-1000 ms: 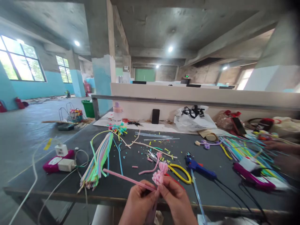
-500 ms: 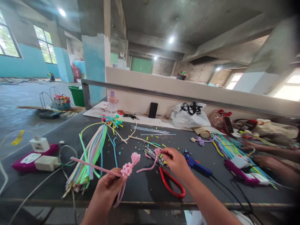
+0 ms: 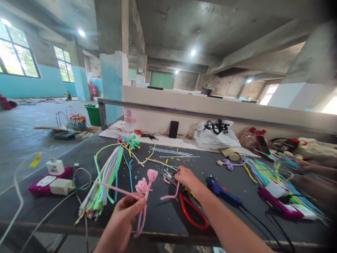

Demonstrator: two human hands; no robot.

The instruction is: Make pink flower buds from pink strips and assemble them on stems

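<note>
My left hand point(image 3: 121, 218) pinches pink pipe-cleaner flowers point(image 3: 143, 186) by their stems. Two fluffy pink heads stand above the fingers, one long stem points left and others hang below. My right hand point(image 3: 188, 179) is closed at the fingertips around a pink pipe cleaner point(image 3: 172, 196); its lower part curves down and left, while its top is hidden by the fingers. Just beneath this hand lie red-handled scissors point(image 3: 193, 214) among other metal tools, their blades partly covered. A blue glue gun point(image 3: 223, 189) rests to the right of my right hand.
A bundle of pastel pipe cleaners point(image 3: 105, 189) lies left, near a purple power strip point(image 3: 39, 184). Cut scraps dot the dark table point(image 3: 163, 225). A bottle point(image 3: 129, 125), a phone point(image 3: 173, 130) and a white bag point(image 3: 216, 135) stand behind. Another person's hands point(image 3: 313, 179) work far right.
My left hand has turned the flowers, so the two heads now stand apart. My right hand has closed in over the pink pipe cleaner, covering its top. The view has shifted slightly.
</note>
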